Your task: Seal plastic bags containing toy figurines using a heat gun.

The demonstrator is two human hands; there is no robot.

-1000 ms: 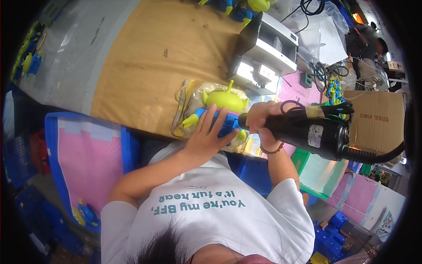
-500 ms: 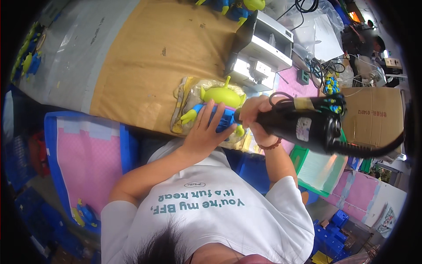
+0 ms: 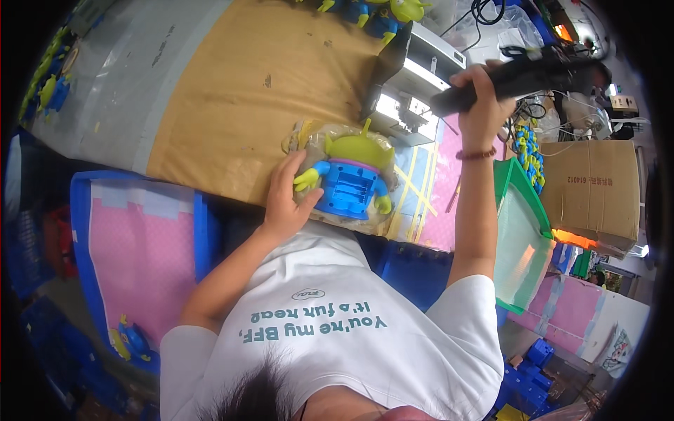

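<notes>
A toy figure (image 3: pixel 349 188) with a lime-green head and blue body lies on a padded, plastic-covered rest at the bench's front edge. A slotted recess in its body faces up. My left hand (image 3: pixel 286 200) rests at its left side, thumb and fingers apart around the toy's green hand, the thumb by the blue body. Raised to the right, clear of the toy, my right hand (image 3: pixel 483 105) is wrapped round a black electric screwdriver (image 3: pixel 526 78), blurred by motion. The screwdriver's tip is near a white-and-black box-shaped machine (image 3: pixel 430 84), which looks like a screw feeder.
Brown paper (image 3: pixel 260 91) covers the bench to the left. More toy figures (image 3: pixel 393 14) stand at the far edge. A blue tray (image 3: pixel 83 245) is at the left, a green tray (image 3: pixel 516 238) at the right, beside a cardboard box (image 3: pixel 592 189). Cables (image 3: pixel 484 14) lie behind the machine.
My right hand has lifted the electric screwdriver off the toy, up and to the right toward the machine. My left hand has slid left off the toy's body, uncovering the recess.
</notes>
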